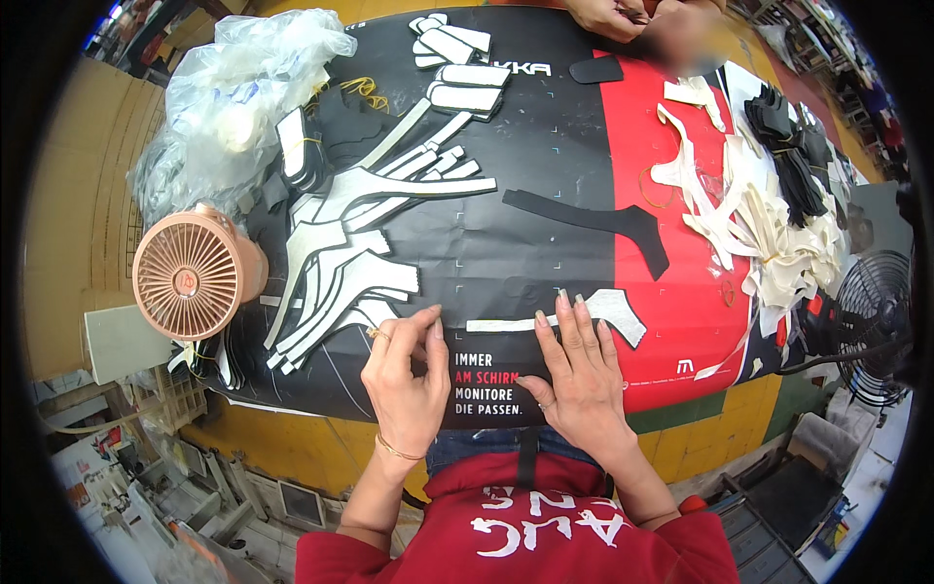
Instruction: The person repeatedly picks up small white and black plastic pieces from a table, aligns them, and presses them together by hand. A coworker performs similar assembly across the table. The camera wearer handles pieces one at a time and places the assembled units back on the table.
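Observation:
My right hand (586, 387) lies flat, fingers stretched, with its fingertips on a white cut piece edged in black (615, 310). That piece has a long narrow strip to the left and a wide, angled end to the right. To its left, my left hand (397, 387) is held with thumb and fingers drawn together in a pinch; whatever may be between them is too small to make out. A matching dark cut piece (593, 220) lies farther up the table. Left of it, overlapping white pieces with dark edges (342, 274) form a loose pile.
A pink fan (195, 275) stands at the left, below clear plastic bags (243, 107). Cream offcuts (793, 238) and black pieces (783, 136) heap at the right, near a black fan (871, 311). Another person's hands (623, 18) work at the far edge of the black-and-red sheet (506, 258).

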`<state>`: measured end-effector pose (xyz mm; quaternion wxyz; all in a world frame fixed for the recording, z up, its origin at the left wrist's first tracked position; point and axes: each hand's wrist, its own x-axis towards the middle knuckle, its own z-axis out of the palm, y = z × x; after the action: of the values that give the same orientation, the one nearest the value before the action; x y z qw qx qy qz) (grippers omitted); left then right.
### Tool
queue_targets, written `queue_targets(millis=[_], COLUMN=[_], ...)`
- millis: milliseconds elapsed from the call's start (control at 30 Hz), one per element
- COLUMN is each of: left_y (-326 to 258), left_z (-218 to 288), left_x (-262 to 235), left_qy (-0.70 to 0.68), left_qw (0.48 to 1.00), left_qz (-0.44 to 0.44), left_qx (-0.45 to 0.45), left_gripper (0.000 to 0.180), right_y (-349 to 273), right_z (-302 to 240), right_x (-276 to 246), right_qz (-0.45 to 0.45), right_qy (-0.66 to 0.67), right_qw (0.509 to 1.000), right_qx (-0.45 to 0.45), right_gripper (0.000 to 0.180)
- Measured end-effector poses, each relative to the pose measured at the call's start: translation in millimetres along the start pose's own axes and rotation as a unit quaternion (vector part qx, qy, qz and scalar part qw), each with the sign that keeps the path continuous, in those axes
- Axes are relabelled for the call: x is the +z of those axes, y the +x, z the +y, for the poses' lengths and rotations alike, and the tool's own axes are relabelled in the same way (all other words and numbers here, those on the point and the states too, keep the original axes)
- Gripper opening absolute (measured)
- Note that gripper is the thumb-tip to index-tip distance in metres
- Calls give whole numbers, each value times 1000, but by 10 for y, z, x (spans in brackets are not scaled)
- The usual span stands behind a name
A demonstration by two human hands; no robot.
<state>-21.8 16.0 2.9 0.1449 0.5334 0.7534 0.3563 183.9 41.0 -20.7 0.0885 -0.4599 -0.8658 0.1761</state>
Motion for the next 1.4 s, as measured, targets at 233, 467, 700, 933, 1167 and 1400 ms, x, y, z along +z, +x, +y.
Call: queue_targets(millis=[233, 467, 700, 933, 1167, 1400], left_y=[-54, -105, -230, -285, -191, -128], left_z=[95, 133, 227, 296, 203, 197], left_x=[44, -4, 116, 175, 234, 180], left_qy=[-5, -114, -236, -205, -142, -62], left_qw=[995, 980, 964, 974, 988, 998], left_qz=[-90, -128, -105, -88, -52, 6], left_qx=[-47, -101, -71, -26, -37, -19], left_gripper=[16, 8, 13, 12, 8, 18], right_y=[12, 33, 107, 89, 105, 98], right_z=[-3, -221, -340, -322, -149, 60], right_x=[-47, -61, -130, -187, -209, -262], right_qz=[16, 177, 192, 196, 194, 207], right_qy=[41, 109, 126, 108, 115, 117], right_qw=[999, 978, 973, 975, 974, 971], right_qx=[-2, 2, -15, -8, 14, 33], right_gripper=[63, 26, 16, 13, 12, 10])
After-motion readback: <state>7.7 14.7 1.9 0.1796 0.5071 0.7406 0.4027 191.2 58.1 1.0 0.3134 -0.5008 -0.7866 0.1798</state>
